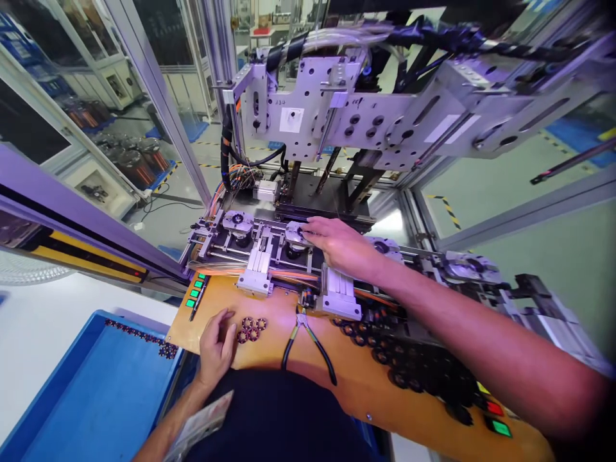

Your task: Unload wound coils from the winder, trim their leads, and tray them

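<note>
As the right hand [339, 242] touches the silver fixture [291, 241] under its fingertips, grip impossible to tell, keep pressure light and level; four small rings [249, 330] lie just right of the left hand [216, 343], thumb and fingers apart

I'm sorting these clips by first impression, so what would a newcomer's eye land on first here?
Probably the right hand at a metal fixture near the middle, its bare forearm crossing from the right edge. Next, the big perforated metal plates above it. Lower down, open pliers lie on the orange board, with small rings and the left hand to their left.
</note>
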Action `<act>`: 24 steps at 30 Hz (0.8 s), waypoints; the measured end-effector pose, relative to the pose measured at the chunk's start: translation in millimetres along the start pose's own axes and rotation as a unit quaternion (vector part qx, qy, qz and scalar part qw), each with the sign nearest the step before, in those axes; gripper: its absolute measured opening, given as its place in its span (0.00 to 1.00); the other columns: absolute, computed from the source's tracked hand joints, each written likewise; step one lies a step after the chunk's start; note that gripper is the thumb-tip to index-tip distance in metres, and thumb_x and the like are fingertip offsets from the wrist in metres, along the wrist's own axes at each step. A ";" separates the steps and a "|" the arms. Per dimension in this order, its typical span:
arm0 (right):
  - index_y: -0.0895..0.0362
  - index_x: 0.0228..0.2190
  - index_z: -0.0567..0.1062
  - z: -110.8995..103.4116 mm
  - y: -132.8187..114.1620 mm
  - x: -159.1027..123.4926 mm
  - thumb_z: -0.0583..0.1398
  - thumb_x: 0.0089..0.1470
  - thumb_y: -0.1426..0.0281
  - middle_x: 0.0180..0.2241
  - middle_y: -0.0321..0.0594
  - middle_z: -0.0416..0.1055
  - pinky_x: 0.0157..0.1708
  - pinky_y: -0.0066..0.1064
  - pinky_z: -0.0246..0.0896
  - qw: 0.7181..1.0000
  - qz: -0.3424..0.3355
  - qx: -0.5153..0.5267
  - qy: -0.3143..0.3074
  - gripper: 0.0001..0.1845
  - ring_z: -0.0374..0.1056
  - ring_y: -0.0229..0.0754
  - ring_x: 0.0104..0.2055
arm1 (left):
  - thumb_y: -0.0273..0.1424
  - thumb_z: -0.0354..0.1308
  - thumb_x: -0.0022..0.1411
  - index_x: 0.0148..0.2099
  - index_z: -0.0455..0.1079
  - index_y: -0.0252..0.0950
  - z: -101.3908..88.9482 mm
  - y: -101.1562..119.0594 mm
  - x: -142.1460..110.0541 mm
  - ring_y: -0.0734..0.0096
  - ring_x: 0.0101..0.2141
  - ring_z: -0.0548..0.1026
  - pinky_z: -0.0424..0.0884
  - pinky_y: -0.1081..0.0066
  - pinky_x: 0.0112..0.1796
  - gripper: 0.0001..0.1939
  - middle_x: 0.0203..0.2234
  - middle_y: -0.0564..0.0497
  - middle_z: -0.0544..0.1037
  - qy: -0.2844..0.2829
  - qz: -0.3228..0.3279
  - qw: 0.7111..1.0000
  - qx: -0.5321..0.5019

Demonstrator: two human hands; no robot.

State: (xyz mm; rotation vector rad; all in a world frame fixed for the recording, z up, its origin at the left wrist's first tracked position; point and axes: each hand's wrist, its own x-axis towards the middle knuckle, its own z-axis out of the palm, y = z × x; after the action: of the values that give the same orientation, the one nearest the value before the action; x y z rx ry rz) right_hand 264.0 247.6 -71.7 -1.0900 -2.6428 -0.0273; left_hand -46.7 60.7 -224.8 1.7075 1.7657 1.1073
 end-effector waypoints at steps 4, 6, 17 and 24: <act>0.62 0.47 0.77 -11.9 -12.7 -11.1 0.52 0.50 0.84 0.51 0.48 0.73 0.52 0.46 0.68 0.997 0.028 -0.006 0.078 0.25 0.66 0.51 0.56 | 0.34 0.53 0.66 0.53 0.67 0.34 -6.7 7.0 1.6 0.61 0.42 0.80 0.77 0.61 0.44 0.16 0.41 0.41 0.81 0.016 0.032 0.999 0.011; 0.62 0.52 0.73 -26.6 -29.9 -29.6 0.50 0.55 0.83 0.54 0.49 0.71 0.57 0.47 0.64 0.989 0.051 -0.010 0.140 0.25 0.65 0.50 0.58 | 0.34 0.52 0.67 0.53 0.67 0.34 -18.5 15.1 7.6 0.61 0.41 0.80 0.77 0.60 0.43 0.15 0.41 0.41 0.80 0.034 0.052 0.998 0.019; 0.52 0.57 0.68 -18.3 -146.5 -170.0 0.59 0.55 0.83 0.50 0.44 0.73 0.53 0.45 0.68 0.944 0.153 0.067 0.286 0.30 0.70 0.48 0.51 | 0.41 0.49 0.68 0.62 0.62 0.31 -13.2 180.3 157.7 0.50 0.65 0.55 0.56 0.47 0.61 0.26 0.62 0.41 0.66 -0.174 0.373 0.881 0.233; 0.56 0.50 0.72 22.5 -167.0 -268.2 0.56 0.60 0.77 0.45 0.46 0.74 0.49 0.42 0.69 0.916 0.304 0.023 0.262 0.18 0.73 0.46 0.45 | 0.38 0.51 0.67 0.62 0.61 0.27 36.3 193.7 174.4 0.44 0.65 0.56 0.52 0.40 0.60 0.26 0.63 0.36 0.63 -0.239 0.346 0.853 0.308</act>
State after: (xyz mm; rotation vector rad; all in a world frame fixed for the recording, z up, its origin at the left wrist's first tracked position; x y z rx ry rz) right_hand 323.7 -53.6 -149.5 -1.5783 -1.7536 -0.1117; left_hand 76.1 221.6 -56.7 2.8431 1.2508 0.2314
